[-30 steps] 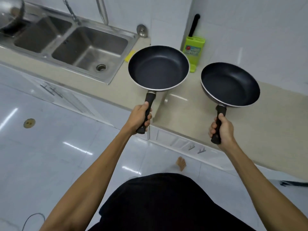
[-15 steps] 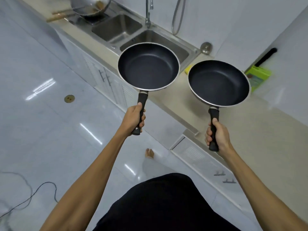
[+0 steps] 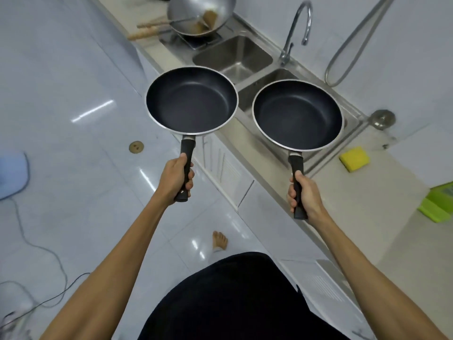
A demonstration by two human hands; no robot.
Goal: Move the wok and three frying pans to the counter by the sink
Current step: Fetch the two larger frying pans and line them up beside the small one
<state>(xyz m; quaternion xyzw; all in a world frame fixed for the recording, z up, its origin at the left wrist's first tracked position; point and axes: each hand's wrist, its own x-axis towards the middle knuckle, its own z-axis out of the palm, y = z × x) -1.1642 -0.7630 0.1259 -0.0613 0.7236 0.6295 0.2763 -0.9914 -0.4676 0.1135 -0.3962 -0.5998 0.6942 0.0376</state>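
I hold two black non-stick frying pans level in the air, one in each hand. My left hand [image 3: 175, 179] grips the black handle of the left frying pan [image 3: 192, 99], which hangs over the floor beside the cabinet front. My right hand [image 3: 305, 196] grips the handle of the right frying pan [image 3: 297, 115], which hovers over the near basin of the steel double sink [image 3: 232, 57]. A steel wok [image 3: 201, 14] with wooden-handled utensils in it rests on the counter [image 3: 382, 217] just past the far end of the sink.
A curved tap [image 3: 295, 30] and a hose loop [image 3: 353, 45] stand behind the sink. A yellow sponge [image 3: 354, 159] and a green holder [image 3: 438, 202] lie on the counter to the right. Cables [image 3: 44, 253] trail over the glossy floor at left, near a blue object [image 3: 12, 175].
My view has swung left along the counter: the sink now lies under the right pan and the wok has come closer. Both hands keep their grip on the pans.
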